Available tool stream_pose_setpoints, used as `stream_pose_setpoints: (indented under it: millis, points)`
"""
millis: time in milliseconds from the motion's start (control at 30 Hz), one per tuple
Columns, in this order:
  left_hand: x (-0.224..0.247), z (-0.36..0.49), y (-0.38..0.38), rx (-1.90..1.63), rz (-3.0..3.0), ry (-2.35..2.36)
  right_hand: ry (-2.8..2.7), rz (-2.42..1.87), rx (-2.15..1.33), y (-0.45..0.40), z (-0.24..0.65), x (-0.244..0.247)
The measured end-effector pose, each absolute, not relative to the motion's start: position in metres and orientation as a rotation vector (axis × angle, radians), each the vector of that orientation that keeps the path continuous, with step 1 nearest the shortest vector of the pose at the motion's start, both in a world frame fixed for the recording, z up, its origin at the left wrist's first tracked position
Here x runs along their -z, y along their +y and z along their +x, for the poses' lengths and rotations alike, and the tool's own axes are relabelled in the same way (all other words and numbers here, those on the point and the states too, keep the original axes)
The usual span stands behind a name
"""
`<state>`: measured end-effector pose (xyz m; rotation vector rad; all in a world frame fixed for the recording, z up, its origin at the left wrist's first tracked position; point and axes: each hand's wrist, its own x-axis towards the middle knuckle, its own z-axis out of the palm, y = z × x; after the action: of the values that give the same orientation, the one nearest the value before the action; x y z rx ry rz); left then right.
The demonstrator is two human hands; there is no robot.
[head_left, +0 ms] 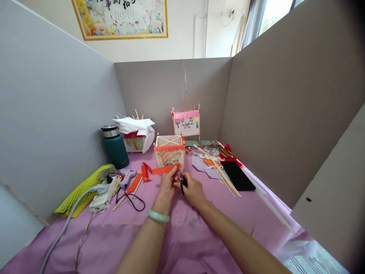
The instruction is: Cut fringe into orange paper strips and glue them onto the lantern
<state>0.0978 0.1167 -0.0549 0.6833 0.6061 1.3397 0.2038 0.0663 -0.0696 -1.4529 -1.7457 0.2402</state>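
Observation:
My left hand (pixel 168 184) pinches the right end of an orange-red paper strip (pixel 162 170), which sticks out to the left. A pair of black-handled scissors (pixel 184 182) is in my right hand (pixel 194 191), fingers wrapped round the handles. The scissor blades point away from me and lie at the strip's right end, close to my left fingertips. Whether the blades are apart is too small to tell. Just beyond my hands stands a small box-shaped lantern (pixel 170 155) with a wooden stick frame, a drawn tree and an orange fringe along its top.
On the left are a teal bottle (pixel 116 148), a power strip (pixel 103 198), a glue gun (pixel 127 177) and folded orange paper (pixel 146 172). A black phone (pixel 238 175) and wooden sticks (pixel 225 178) lie right. Another lantern (pixel 186 123) stands behind. Grey partitions (pixel 171 83) enclose the table.

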Motion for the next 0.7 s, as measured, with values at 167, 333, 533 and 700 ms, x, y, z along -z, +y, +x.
stream_pose_setpoints:
  millis: [167, 333, 533, 700]
  points:
    - [0.0592, 0.0971, 0.1207, -1.370, 0.641, 0.604, -1.793, -1.458, -0.236, 0.0651, 0.2024, 0.0685]
    - [0.0612, 0.0967, 0.1232, -1.400, 0.610, 0.601, -1.808, -1.460, -0.220, 0.0650, 0.2018, 0.0684]
    - [0.0588, 0.0957, 0.1204, -1.375, 0.633, 0.604, -1.807, -1.463, -0.219, 0.0655, 0.2023, 0.0694]
    - [0.0575, 0.0962, 0.1190, -1.365, 0.640, 0.599, -1.812, -1.461, -0.208, 0.0662, 0.2026, 0.0703]
